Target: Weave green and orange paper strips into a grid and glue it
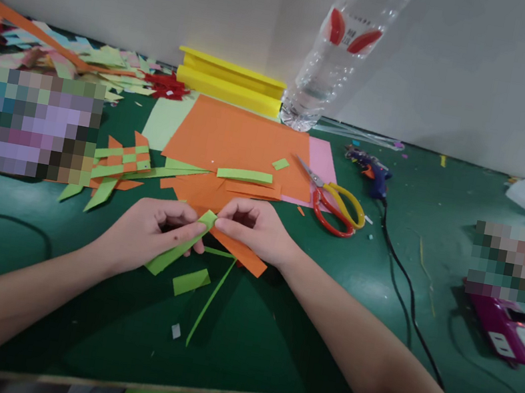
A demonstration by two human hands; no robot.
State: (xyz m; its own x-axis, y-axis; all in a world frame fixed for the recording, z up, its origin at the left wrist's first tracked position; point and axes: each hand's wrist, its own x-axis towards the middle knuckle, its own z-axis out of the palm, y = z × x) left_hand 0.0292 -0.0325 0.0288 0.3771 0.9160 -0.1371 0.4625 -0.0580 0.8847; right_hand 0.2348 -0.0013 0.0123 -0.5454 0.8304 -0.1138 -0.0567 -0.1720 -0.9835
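My left hand [149,234] pinches a light green paper strip [176,249] that slants down to the left. My right hand [257,226] pinches the top end of that same strip, and an orange paper strip [239,253] lies under its fingers. Both hands meet above the green table [301,325]. A short green paper piece [191,281] and a thin green sliver [209,302] lie just below the hands.
An orange sheet [236,141] with green strips lies behind the hands, beside a woven orange-and-green piece [124,158]. Scissors [337,203], a glue gun [371,172] with its black cord, a clear bottle [337,47] and yellow folded paper [229,79] stand further back. Paper scraps pile at far left.
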